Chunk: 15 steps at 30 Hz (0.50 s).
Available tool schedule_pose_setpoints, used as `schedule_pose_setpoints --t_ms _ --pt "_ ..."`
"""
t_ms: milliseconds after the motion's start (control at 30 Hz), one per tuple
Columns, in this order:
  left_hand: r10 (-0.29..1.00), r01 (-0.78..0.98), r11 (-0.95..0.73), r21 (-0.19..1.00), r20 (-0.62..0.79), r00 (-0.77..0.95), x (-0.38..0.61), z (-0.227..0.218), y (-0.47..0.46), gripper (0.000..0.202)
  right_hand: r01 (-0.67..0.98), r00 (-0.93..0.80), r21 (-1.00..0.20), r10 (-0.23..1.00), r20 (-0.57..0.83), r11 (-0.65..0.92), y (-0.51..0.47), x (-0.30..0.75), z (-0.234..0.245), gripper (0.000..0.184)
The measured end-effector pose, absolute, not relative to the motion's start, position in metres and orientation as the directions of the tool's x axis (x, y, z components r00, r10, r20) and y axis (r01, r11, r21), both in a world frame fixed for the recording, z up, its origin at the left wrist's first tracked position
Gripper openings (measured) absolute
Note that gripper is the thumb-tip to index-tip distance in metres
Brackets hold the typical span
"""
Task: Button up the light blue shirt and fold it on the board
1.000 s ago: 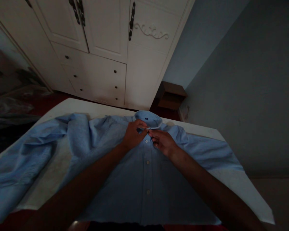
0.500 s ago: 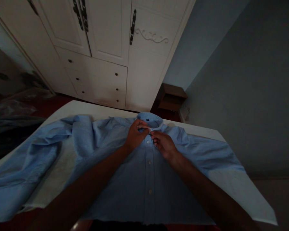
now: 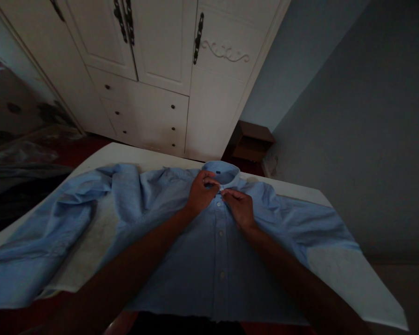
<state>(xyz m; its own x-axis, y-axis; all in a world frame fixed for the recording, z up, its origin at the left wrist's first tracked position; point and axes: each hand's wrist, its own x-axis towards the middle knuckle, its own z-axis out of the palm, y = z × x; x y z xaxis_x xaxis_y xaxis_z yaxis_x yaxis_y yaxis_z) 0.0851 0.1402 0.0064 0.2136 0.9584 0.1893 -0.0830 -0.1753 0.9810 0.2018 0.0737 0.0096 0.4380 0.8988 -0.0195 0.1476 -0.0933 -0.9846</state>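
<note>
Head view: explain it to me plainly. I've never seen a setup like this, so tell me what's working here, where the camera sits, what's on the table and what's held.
There is no machine here, just one person's two bare hands. The camera is worn on that person's head, looking forward and down, so the forearms reach in from the bottom of the picture.

On the white table lies a blue shirt, front up, its collar near the far edge and its sleeves out to both sides. Buttons run down the front.

The left hand and right hand pinch the shirt at the collar's front; the exact bit is too small to tell. Beyond stands a white wardrobe.
</note>
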Motion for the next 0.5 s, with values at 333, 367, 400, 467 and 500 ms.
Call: schedule_pose_setpoints --t_ms 333,367,400,467,500 --pt "0.913 0.032 -0.258 0.966 0.233 0.335 0.080 0.003 0.148 0.024 0.342 0.360 -0.939 0.916 0.174 0.043 0.075 0.210 0.003 0.020" --pt "0.907 0.039 -0.265 0.963 0.235 0.350 0.079 0.003 0.149 0.023 0.349 0.357 -0.936 0.917 0.180 0.047 0.075 0.211 0.002 0.020" --pt "0.900 0.051 -0.276 0.960 0.240 0.364 0.078 0.004 0.149 0.023 0.358 0.351 -0.933 0.918 0.183 0.049 0.075 0.212 0.001 0.019" --pt "0.886 0.077 -0.293 0.953 0.241 0.395 0.076 0.005 0.151 0.027 0.386 0.331 -0.921 0.925 0.189 0.050 0.076 0.214 0.000 0.018" --pt "0.881 0.084 -0.292 0.953 0.234 0.412 0.075 0.004 0.152 0.030 0.406 0.316 -0.912 0.929 0.193 0.052 0.076 0.214 0.000 0.018"
